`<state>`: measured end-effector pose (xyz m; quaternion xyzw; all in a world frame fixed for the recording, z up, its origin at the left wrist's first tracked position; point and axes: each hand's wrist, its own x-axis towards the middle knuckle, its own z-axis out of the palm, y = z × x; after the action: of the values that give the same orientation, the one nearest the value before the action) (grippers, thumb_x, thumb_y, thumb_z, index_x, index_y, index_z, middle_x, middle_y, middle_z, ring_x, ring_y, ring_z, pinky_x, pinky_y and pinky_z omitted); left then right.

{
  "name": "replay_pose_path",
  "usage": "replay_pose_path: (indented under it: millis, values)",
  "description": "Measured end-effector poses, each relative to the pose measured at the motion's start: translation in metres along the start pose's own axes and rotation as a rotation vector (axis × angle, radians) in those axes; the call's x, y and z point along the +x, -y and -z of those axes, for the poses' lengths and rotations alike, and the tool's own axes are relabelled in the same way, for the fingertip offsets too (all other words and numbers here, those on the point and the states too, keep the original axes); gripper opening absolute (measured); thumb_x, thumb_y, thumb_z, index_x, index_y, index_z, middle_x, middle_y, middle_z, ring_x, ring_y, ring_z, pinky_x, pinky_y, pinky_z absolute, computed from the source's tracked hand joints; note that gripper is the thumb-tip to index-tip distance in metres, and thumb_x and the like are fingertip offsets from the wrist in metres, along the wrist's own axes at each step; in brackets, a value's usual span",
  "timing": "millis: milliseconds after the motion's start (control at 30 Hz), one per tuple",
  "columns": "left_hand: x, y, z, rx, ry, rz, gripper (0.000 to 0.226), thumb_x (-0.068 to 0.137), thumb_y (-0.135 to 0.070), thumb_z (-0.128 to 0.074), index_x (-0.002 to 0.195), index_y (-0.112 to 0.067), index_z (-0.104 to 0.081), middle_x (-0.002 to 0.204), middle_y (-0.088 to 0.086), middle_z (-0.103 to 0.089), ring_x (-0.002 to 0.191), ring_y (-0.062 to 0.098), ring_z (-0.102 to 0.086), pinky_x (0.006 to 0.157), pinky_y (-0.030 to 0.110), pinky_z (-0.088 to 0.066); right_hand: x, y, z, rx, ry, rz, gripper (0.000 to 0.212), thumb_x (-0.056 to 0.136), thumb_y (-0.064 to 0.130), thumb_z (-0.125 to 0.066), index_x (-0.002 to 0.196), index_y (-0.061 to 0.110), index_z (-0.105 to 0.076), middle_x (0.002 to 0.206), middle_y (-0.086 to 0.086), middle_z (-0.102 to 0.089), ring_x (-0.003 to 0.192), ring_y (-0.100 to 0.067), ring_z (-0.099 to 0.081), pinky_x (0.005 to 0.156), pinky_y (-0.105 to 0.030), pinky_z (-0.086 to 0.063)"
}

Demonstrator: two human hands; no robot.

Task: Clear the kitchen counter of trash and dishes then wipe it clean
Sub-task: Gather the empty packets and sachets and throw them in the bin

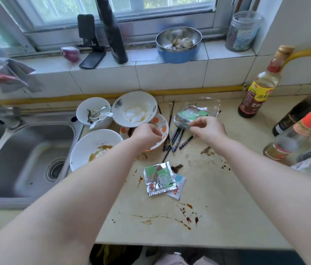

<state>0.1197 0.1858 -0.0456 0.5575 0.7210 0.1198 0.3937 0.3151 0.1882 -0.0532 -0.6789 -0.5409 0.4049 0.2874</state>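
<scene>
Two hands out over the tabletop (217,197), both reaching to the back half where most of the mess sits. Right hand (207,131) pinched on the near rim of a clear plastic tray (204,109), fingers closed on the edge; probably gripped there because the thin wall gives the only purchase. Green packet (191,114) lying inside the tray, so trash and tray could go out together. Left hand (147,135) curled over the orange-dotted bowl (161,127), fingers drawn in; contact with the rim likely, cannot tell for sure whether anything is held. Four dirty dishes bunched beside the sink (22,159): small bowl with spoon (93,113), white plate (134,109) overlapping the dotted bowl, large bowl with brown sauce (95,148) hanging over the sink edge, presumably staged for washing. Black chopsticks (177,136) scattered between dotted bowl and tray, some under the right hand. Two torn foil sachets (159,177) flat near mid-tabletop, well apart from both hands, not yet collected. Cream surface, spattered with brown sauce drips and smears toward the front edge; wiping clearly last. Sauce bottles (256,90) crowded at right. White tiled backsplash, windowsill above with a steel bowl in blue shell (178,44), jar (244,31), phone stand (89,41). Daylight from window.
</scene>
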Motion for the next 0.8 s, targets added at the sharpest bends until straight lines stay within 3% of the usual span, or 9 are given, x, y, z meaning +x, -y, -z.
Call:
replay_pose_path:
  millis: [167,300,600,800]
  values:
    - [-0.006,0.009,-0.004,0.232,0.054,-0.055,0.01,0.086,-0.016,-0.065,0.094,-0.022,-0.069,0.099,-0.002,-0.063,0.096,0.018,-0.06,0.08,0.028,-0.051,-0.019,-0.003,-0.012,-0.057,0.094,-0.018,0.015,0.087,0.015,-0.063,0.079,0.027,-0.065,0.088,0.0,-0.071,0.073,-0.013,-0.066,0.071,-0.029,-0.055]
    - [-0.01,0.026,-0.011,0.36,0.114,-0.06,0.011,0.084,-0.019,-0.068,0.095,-0.017,-0.068,0.099,0.003,-0.067,0.095,0.021,-0.063,0.085,0.034,-0.056,-0.031,-0.009,-0.024,-0.073,0.139,-0.054,0.01,0.086,0.015,-0.065,0.082,0.025,-0.066,0.087,0.003,-0.071,0.078,-0.014,-0.068,0.082,-0.036,-0.056]
    - [-0.015,0.061,-0.012,0.442,0.13,-0.098,0.041,0.074,-0.034,-0.078,0.108,-0.016,-0.062,0.105,0.0,-0.065,0.095,0.02,-0.061,0.076,0.03,-0.05,-0.052,-0.023,-0.051,-0.12,0.096,-0.14,0.013,0.085,0.017,-0.065,0.082,0.03,-0.067,0.092,0.006,-0.069,0.087,-0.014,-0.067,0.085,-0.034,-0.054]
    - [-0.018,0.071,-0.021,0.484,0.146,-0.14,0.043,0.066,-0.04,-0.083,0.1,-0.019,-0.067,0.098,-0.001,-0.067,0.091,0.019,-0.062,0.072,0.031,-0.052,-0.068,-0.038,-0.054,-0.174,0.039,-0.201,0.014,0.087,0.017,-0.064,0.081,0.03,-0.065,0.097,0.002,-0.069,0.095,-0.018,-0.066,0.085,-0.033,-0.053]
